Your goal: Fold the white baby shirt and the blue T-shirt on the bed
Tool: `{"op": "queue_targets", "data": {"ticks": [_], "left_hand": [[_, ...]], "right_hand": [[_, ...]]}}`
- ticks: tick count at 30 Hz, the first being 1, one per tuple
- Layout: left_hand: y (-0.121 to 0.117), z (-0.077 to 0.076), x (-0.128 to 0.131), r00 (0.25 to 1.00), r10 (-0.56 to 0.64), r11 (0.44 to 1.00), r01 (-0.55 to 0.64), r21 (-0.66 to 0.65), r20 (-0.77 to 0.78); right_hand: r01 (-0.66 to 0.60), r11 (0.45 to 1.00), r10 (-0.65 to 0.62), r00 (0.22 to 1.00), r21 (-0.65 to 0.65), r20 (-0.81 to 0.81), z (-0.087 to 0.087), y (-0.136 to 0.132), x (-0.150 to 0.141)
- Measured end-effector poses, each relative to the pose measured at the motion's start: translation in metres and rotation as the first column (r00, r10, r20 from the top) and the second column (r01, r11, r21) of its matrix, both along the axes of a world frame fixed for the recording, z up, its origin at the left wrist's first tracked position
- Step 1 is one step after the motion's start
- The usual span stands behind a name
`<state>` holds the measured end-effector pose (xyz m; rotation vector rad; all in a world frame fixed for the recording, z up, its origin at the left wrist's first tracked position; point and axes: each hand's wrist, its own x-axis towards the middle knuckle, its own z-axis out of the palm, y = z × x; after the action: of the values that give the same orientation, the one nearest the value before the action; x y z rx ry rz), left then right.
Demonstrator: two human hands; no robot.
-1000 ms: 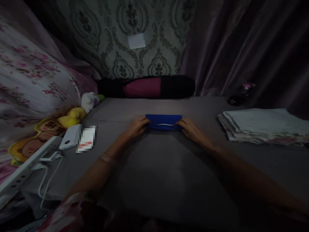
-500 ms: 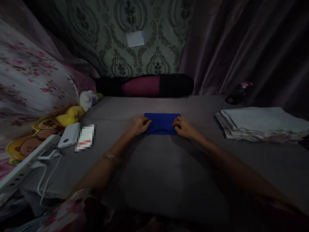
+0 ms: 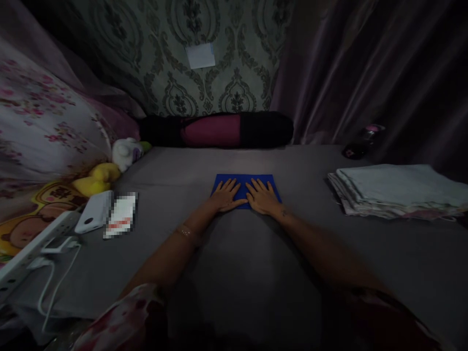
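A folded blue cloth lies flat on the grey bed sheet, in the middle of the view. My left hand rests palm down on its left half, fingers stretched out. Beside it, my right hand lies flat on the right half, fingers spread too. The two hands nearly touch at the thumbs. Neither hand grips anything. Much of the cloth is hidden under them.
A stack of folded pale cloths sits at the right. A dark and maroon bolster lies against the wall. At the left are a white power bank, a power strip with cable, soft toys and a floral pillow.
My hands held the cloth's two ends, folded it toward me, then moved inward. Now both lie flat on top of it, side by side.
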<state>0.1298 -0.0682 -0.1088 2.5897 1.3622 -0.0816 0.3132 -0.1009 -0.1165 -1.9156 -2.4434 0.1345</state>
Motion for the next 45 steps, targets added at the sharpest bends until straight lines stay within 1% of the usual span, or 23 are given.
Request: {"op": "queue_targets", "data": {"ticks": [3, 6, 7, 8, 10, 12, 13, 14, 17, 20, 23, 26, 29, 31, 32, 33, 35, 37, 39, 41, 45], "left_hand": [[0.002, 0.005, 0.001, 1.000, 0.003, 1.000, -0.003, -0.027, -0.015], [0.008, 0.011, 0.001, 0.999, -0.007, 0.998, 0.004, -0.065, -0.032], [0.011, 0.013, 0.002, 0.999, -0.012, 0.997, 0.010, -0.074, -0.030], [0.014, 0.015, 0.003, 1.000, -0.009, 0.998, 0.008, -0.065, -0.015], [0.019, 0.015, 0.007, 0.998, 0.034, 0.999, -0.036, 0.031, 0.050], [0.023, 0.010, 0.013, 0.988, 0.100, 0.976, -0.121, 0.179, 0.119], [0.024, 0.007, 0.016, 0.983, 0.125, 0.959, -0.155, 0.238, 0.137], [0.025, 0.002, 0.019, 0.981, 0.137, 0.949, -0.169, 0.268, 0.134], [0.024, -0.011, 0.026, 0.990, 0.124, 0.960, -0.138, 0.242, 0.071], [0.023, -0.017, 0.027, 0.993, 0.112, 0.967, -0.116, 0.228, 0.030], [0.023, -0.017, 0.027, 0.993, 0.119, 0.965, -0.121, 0.235, 0.021], [0.024, -0.015, 0.027, 0.992, 0.120, 0.969, -0.123, 0.213, 0.027], [0.025, -0.013, 0.027, 0.992, 0.118, 0.979, -0.122, 0.162, 0.039], [0.025, -0.011, 0.026, 0.988, 0.142, 0.978, -0.150, 0.145, 0.059], [0.025, -0.011, 0.025, 0.983, 0.167, 0.971, -0.177, 0.160, 0.077], [0.024, -0.011, 0.024, 0.975, 0.200, 0.958, -0.216, 0.189, 0.098], [0.023, -0.012, 0.020, 0.951, 0.271, 0.916, -0.302, 0.262, 0.148], [0.023, -0.016, 0.015, 0.930, 0.327, 0.887, -0.364, 0.285, 0.171], [0.023, -0.020, 0.011, 0.923, 0.352, 0.892, -0.382, 0.243, 0.159], [0.024, -0.024, 0.009, 0.924, 0.356, 0.904, -0.378, 0.199, 0.139], [0.024, -0.027, 0.010, 0.922, 0.364, 0.903, -0.384, 0.194, 0.129]], "right_hand": [[0.010, 0.998, -0.010, 1.000, -0.055, -0.006, 0.004, 0.005, 0.000], [0.019, 0.983, -0.022, 1.000, -0.182, -0.014, 0.013, 0.014, 0.001], [0.015, 0.980, -0.019, 1.000, -0.198, -0.020, 0.016, 0.017, 0.000], [0.010, 0.984, -0.015, 0.999, -0.179, -0.028, 0.019, 0.020, -0.001], [0.006, 0.998, -0.008, 0.999, -0.057, -0.045, 0.022, 0.024, -0.004], [0.010, 0.997, -0.006, 0.999, 0.077, -0.053, 0.020, 0.027, -0.009], [0.012, 0.993, -0.006, 0.999, 0.115, -0.054, 0.017, 0.027, -0.011], [0.013, 0.992, -0.007, 0.999, 0.125, -0.053, 0.014, 0.028, -0.013], [0.009, 0.998, -0.006, 0.999, 0.066, -0.049, 0.004, 0.030, -0.017], [0.010, 1.000, -0.009, 0.999, 0.021, -0.043, -0.002, 0.031, -0.017], [0.013, 0.999, -0.011, 0.999, 0.031, -0.043, -0.003, 0.032, -0.016], [0.019, 0.999, -0.017, 0.999, 0.029, -0.047, -0.001, 0.032, -0.016], [0.021, 1.000, -0.022, 0.998, -0.017, -0.058, 0.001, 0.033, -0.016], [0.025, 0.998, -0.029, 0.997, -0.055, -0.074, 0.003, 0.034, -0.014], [0.034, 0.998, -0.038, 0.996, -0.055, -0.082, 0.004, 0.034, -0.012], [0.055, 0.998, -0.058, 0.994, -0.035, -0.087, 0.004, 0.034, -0.010], [0.130, 0.991, -0.125, 0.988, 0.044, -0.090, 0.003, 0.033, -0.005], [0.205, 0.972, -0.196, 0.977, 0.113, -0.086, 0.000, 0.032, 0.001], [0.246, 0.962, -0.238, 0.968, 0.116, -0.085, -0.004, 0.031, 0.004], [0.255, 0.962, -0.247, 0.965, 0.093, -0.088, -0.007, 0.031, 0.006], [0.257, 0.962, -0.249, 0.964, 0.087, -0.095, -0.009, 0.030, 0.005]]}}
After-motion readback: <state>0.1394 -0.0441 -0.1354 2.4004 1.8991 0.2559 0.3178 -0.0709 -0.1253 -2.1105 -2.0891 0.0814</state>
